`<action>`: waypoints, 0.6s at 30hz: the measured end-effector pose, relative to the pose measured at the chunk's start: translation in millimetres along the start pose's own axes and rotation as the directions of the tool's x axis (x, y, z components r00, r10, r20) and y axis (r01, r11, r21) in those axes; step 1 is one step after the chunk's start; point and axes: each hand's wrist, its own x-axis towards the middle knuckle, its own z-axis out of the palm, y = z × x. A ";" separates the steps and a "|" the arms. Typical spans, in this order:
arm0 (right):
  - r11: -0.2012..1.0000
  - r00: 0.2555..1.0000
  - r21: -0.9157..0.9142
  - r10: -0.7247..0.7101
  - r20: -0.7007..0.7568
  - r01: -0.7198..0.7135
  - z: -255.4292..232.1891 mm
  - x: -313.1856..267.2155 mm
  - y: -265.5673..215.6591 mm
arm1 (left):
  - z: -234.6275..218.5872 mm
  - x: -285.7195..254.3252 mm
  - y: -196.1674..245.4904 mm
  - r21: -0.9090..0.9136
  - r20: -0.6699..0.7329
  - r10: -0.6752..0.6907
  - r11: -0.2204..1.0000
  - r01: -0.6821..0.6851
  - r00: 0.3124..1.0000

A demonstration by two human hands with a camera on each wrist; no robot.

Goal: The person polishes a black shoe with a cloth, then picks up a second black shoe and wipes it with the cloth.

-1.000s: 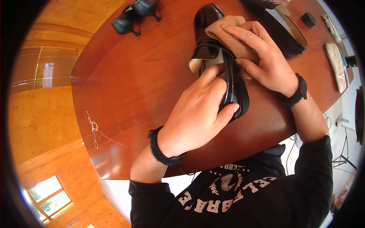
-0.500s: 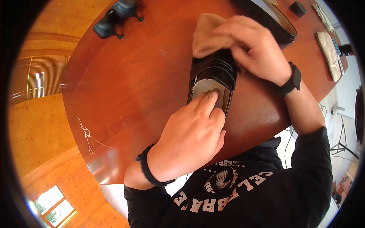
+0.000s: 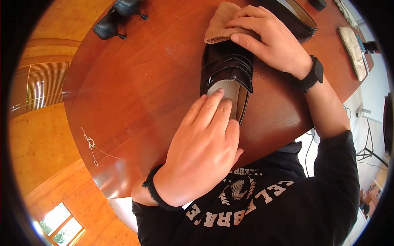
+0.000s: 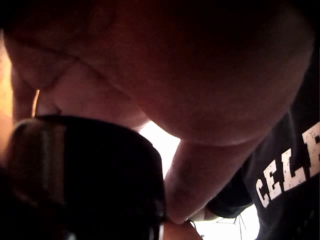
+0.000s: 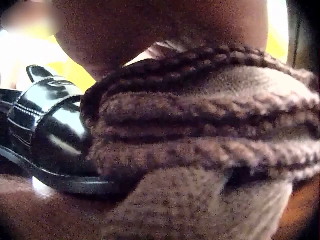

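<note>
On the brown table lies a glossy black loafer (image 3: 228,70), its toe away from the body. My left hand (image 3: 199,153) lies over its heel end, fingers fairly straight and reaching into the opening against the pale insole. That palm hides the heel. The right hand (image 3: 273,43) holds a folded brown cloth (image 3: 221,24) over the toe, thumb at its near edge. Close up in the right wrist view, the cloth (image 5: 175,150) has ribbed folds and overlaps the loafer's toe (image 5: 62,127). A dark rounded shape (image 4: 110,175) sits below the palm in the left wrist view.
A second black loafer (image 3: 304,29) stands beyond the right hand. Black heeled shoes (image 3: 111,26) are at the far left. Thin pale string (image 3: 89,143) lies near the left edge. At the right are a long beige padded item (image 3: 352,53) and a small black object (image 3: 318,4).
The loafer has turned from lying tilted to sole-down, and the left hand has gone from gripping its heel to reaching inside. The right hand has moved the cloth from the side onto the toe.
</note>
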 end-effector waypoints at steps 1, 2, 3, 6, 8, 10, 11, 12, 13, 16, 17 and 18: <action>1.000 1.000 0.009 -0.006 -0.027 0.006 1.5 0.3 1.1 | -0.8 0.5 0.2 0.022 0.021 -0.004 1.000 0.003 1.000; 1.000 0.999 0.006 -0.012 -0.033 0.012 2.0 0.1 0.8 | 2.3 1.0 -1.1 0.028 0.016 -0.005 1.000 0.005 1.000; 1.000 0.999 0.005 -0.018 -0.039 0.018 2.7 -0.4 0.3 | 7.4 1.6 -3.4 0.033 0.012 -0.008 0.999 0.008 1.000; 0.994 0.995 0.100 -0.051 0.084 0.043 -6.2 0.5 -3.3 | 9.3 2.3 -4.8 0.033 0.038 -0.018 0.999 0.017 0.999; 0.987 0.987 0.146 -0.085 0.138 0.065 -8.0 1.1 -3.8 | 9.6 2.5 -5.3 0.036 0.044 -0.022 0.999 0.021 0.999; 0.986 0.986 0.135 -0.116 0.123 0.099 -5.7 0.7 -2.0 | 12.6 2.8 -5.5 0.045 0.022 -0.022 0.999 0.021 1.000; 0.995 0.995 0.075 -0.072 0.073 0.066 -2.6 0.1 1.4 | 13.9 2.7 -5.5 0.051 0.019 -0.025 0.998 0.024 1.000; 0.999 0.999 0.016 -0.031 0.019 0.031 1.9 -0.7 6.6 | 15.1 2.6 -5.3 0.057 0.015 -0.027 0.998 0.026 1.000; 0.999 0.999 -0.042 0.006 -0.038 -0.007 4.2 -1.3 9.2 | 16.0 2.5 -5.1 0.065 0.010 -0.029 0.997 0.028 1.000; 0.996 0.998 -0.065 0.053 -0.037 -0.056 2.9 -1.6 6.1 | 16.9 2.8 -4.9 0.073 -0.001 -0.028 0.997 0.028 1.000; 0.997 0.996 0.024 0.071 0.044 -0.072 -1.6 -1.2 0.1 | 16.7 3.1 -4.8 0.073 0.002 -0.028 0.997 0.027 1.000; 0.989 0.989 0.111 0.082 0.126 -0.096 -8.9 -0.1 -9.5 | 16.4 3.2 -4.9 0.072 0.005 -0.027 0.997 0.027 1.000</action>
